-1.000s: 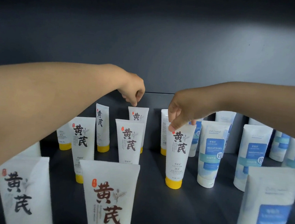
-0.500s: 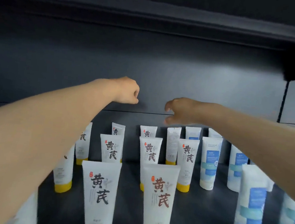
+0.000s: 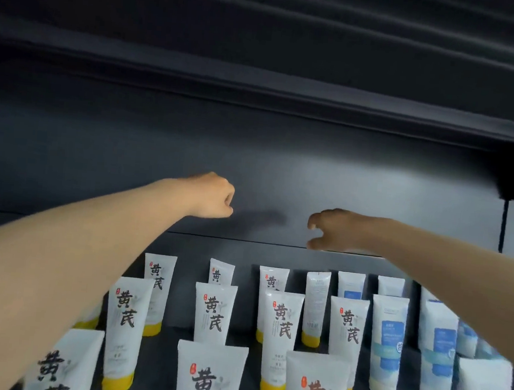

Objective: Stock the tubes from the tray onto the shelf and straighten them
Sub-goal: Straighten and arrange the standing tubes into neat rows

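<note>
Tubes (image 3: 214,312), cap-down: light, soft, tippy, I judge; pinch the flat top seam. My left hand (image 3: 215,196): empty fist. My right hand (image 3: 327,229): loosely curled, empty.

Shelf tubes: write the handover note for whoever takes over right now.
Left hand: fisted, holding nothing, above the rows.
Right hand: loosely curled, holding nothing, above the rows.
Yellow-capped tubes stand left and middle on the shelf; blue-labelled tubes right.
Done: visible tubes standing.
To do: one back-row tube shows its back label; turn it. Tray out of view.
</note>
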Action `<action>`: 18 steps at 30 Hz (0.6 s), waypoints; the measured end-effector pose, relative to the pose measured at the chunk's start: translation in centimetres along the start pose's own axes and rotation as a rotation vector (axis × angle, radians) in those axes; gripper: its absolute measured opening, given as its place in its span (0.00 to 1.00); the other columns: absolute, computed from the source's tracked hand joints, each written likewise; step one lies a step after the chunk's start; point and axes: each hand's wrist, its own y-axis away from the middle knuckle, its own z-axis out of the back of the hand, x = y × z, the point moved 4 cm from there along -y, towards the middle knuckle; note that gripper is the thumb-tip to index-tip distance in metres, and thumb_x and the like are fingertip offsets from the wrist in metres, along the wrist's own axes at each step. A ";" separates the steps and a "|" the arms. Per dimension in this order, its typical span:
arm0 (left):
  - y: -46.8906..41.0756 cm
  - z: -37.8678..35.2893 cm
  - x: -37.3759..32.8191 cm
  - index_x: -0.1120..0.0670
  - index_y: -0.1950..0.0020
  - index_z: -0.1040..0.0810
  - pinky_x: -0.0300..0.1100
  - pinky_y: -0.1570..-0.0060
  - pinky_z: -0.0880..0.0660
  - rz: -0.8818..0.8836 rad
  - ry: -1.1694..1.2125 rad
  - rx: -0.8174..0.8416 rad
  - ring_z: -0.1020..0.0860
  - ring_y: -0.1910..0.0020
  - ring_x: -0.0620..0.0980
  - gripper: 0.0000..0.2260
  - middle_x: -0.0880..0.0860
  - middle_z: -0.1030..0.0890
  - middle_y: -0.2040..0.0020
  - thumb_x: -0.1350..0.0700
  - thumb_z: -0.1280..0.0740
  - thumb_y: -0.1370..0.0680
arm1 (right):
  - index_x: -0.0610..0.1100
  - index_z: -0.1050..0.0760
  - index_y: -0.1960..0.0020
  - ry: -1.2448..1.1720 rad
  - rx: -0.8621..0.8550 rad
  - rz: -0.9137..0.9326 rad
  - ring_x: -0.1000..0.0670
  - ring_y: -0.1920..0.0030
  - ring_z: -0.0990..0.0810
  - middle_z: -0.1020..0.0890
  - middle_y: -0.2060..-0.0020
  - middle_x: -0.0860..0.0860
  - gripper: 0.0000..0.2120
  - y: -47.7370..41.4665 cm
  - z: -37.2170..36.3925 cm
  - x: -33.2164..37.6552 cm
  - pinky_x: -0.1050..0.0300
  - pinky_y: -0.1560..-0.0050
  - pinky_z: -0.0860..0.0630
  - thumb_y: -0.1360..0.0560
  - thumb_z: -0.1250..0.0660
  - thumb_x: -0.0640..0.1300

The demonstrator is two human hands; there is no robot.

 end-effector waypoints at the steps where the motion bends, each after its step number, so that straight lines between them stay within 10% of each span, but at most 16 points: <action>1: -0.4 -0.3 0.2 0.58 0.49 0.23 0.47 0.48 0.27 0.000 -0.025 0.021 0.24 0.46 0.55 0.11 0.53 0.21 0.47 0.52 0.40 0.22 | 0.44 0.34 0.31 0.000 0.010 0.005 0.45 0.37 0.29 0.28 0.35 0.46 0.23 -0.6 -0.4 -0.5 0.54 0.38 0.30 0.22 0.39 0.52; 18: -5.6 -7.5 0.5 0.52 0.49 0.23 0.40 0.51 0.28 -0.058 -0.017 0.242 0.25 0.53 0.46 0.09 0.45 0.22 0.53 0.49 0.34 0.24 | 0.45 0.26 0.39 -0.112 0.181 0.194 0.51 0.45 0.23 0.21 0.43 0.51 0.17 -5.2 -9.2 -3.4 0.60 0.45 0.28 0.24 0.35 0.51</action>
